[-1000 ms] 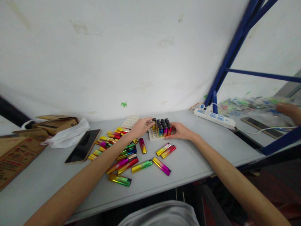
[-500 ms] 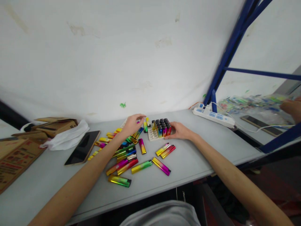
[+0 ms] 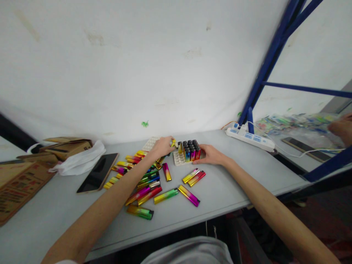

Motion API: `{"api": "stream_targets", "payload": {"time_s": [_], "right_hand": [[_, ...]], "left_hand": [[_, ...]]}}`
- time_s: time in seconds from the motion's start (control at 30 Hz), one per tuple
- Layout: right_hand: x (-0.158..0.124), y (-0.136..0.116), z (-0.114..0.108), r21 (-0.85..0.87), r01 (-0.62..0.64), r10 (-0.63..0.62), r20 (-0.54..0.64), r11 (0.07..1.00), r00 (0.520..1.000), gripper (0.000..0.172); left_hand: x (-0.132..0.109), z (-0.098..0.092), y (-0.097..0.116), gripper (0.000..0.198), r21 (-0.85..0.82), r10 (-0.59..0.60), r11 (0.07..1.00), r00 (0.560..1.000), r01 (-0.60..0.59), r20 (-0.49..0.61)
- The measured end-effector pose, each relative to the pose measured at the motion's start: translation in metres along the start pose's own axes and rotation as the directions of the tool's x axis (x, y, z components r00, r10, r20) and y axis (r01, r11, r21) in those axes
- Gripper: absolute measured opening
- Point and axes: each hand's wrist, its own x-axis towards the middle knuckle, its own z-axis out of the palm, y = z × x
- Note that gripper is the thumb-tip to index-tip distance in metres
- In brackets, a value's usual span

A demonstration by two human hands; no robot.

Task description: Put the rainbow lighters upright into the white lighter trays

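Observation:
A pale tray with round holes (image 3: 178, 159) stands near the wall, its right part filled with upright black-topped lighters (image 3: 191, 149). My right hand (image 3: 211, 154) is closed around the right side of this group, thumb in front and fingers behind. At the tray's left end, my left hand (image 3: 164, 146) pinches a yellow lighter (image 3: 173, 142), partly hidden by the fingers. Below my left forearm and beside it lies a loose pile of shiny coloured lighters (image 3: 148, 179). Several more lie apart in front of the tray, among them a yellow-and-magenta lighter (image 3: 189, 195).
A second pale tray (image 3: 150, 143) lies behind my left hand. To the left are a phone (image 3: 98, 173), a white bag (image 3: 79, 159) and cardboard boxes (image 3: 27, 183). A power strip (image 3: 250, 138) and blue frame (image 3: 268, 62) stand right; another person's hand (image 3: 342, 128) shows beyond.
My left hand has moved right, to the lighters at the tray's left end, and now covers some of them. My right hand stays at the tray. The view has shifted slightly.

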Motion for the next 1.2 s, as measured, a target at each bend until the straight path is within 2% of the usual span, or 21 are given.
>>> {"api": "stream_targets", "payload": {"time_s": [0.17,0.27,0.37,0.43,0.5,0.63,0.7,0.83,0.9,0.97,1.1,1.13,1.2], "right_hand": [[0.000,-0.001,-0.001,0.006,-0.007,0.007,0.001,1.000,1.000,0.059],[0.000,0.000,0.000,0.009,-0.015,0.015,0.002,1.000,1.000,0.060],[0.000,0.000,-0.001,0.010,-0.027,0.027,0.013,1.000,1.000,0.060],[0.000,0.000,-0.001,0.007,-0.027,0.027,0.017,1.000,0.999,0.060],[0.000,-0.001,-0.002,0.003,-0.023,0.023,0.015,1.000,1.000,0.060],[-0.001,-0.001,-0.002,0.017,-0.024,0.023,0.022,1.000,0.999,0.059],[-0.001,-0.002,-0.001,0.021,-0.033,0.032,0.024,0.999,0.999,0.059],[-0.001,-0.003,-0.001,0.012,-0.049,0.048,0.020,0.999,0.999,0.058],[-0.001,-0.003,-0.001,0.015,-0.051,0.050,0.020,0.999,0.999,0.058],[-0.001,-0.002,-0.001,0.008,-0.039,0.039,0.020,0.999,0.999,0.059],[0.000,-0.002,-0.001,-0.003,-0.023,0.023,0.028,1.000,0.999,0.060],[0.000,-0.002,-0.002,0.002,-0.025,0.025,0.031,1.000,0.999,0.060],[0.000,-0.002,-0.002,0.006,-0.024,0.024,0.031,1.000,0.999,0.060]], "left_hand": [[-0.001,-0.010,0.005,0.025,-0.151,-0.058,0.988,0.992,0.041,-0.109],[-0.010,-0.022,0.008,0.031,-0.295,-0.077,0.955,0.987,0.032,-0.144],[-0.029,-0.035,0.012,0.043,-0.598,-0.091,0.802,0.992,0.019,-0.091],[-0.045,-0.043,0.014,0.051,-0.704,-0.082,0.709,0.997,0.048,-0.015],[-0.061,-0.048,0.014,0.056,-0.713,-0.093,0.698,0.996,0.064,-0.002],[-0.082,-0.050,0.013,0.049,-0.738,-0.207,0.672,0.971,0.054,-0.117],[-0.087,-0.048,0.013,0.051,-0.772,-0.248,0.632,0.962,0.072,-0.112],[-0.091,-0.043,0.018,0.054,-0.781,-0.200,0.623,0.975,0.049,-0.099],[-0.093,-0.041,0.022,0.052,-0.794,-0.133,0.607,0.990,0.046,-0.044],[-0.096,-0.038,0.026,0.049,-0.829,-0.098,0.551,0.994,0.093,0.046],[-0.100,-0.035,0.029,0.051,-0.866,-0.152,0.447,0.973,0.226,0.176],[-0.100,-0.034,0.029,0.052,-0.858,-0.166,0.453,0.969,0.242,0.186],[-0.102,-0.033,0.028,0.053,-0.819,-0.191,0.530,0.972,0.218,0.136]]}}
